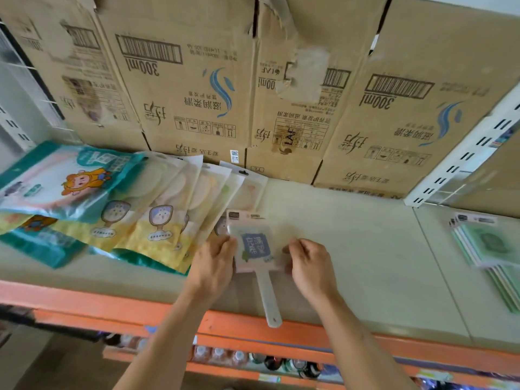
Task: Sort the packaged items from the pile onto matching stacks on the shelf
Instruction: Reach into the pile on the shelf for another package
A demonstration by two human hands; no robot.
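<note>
Fingers (226, 243) of the left hand (213, 266) and the right hand (311, 267) pinched the side edges of a handled packaged item (256, 249) at the shelf's (360, 249) near edge, just right of the fanned pile (157, 209). A green stack (491, 243) lay well apart on the right.

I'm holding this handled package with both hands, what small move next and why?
Probably slide the handled package farther back on the shelf, then release: the left hand and right hand hold its sides, and its handle overhangs the orange edge.
</note>
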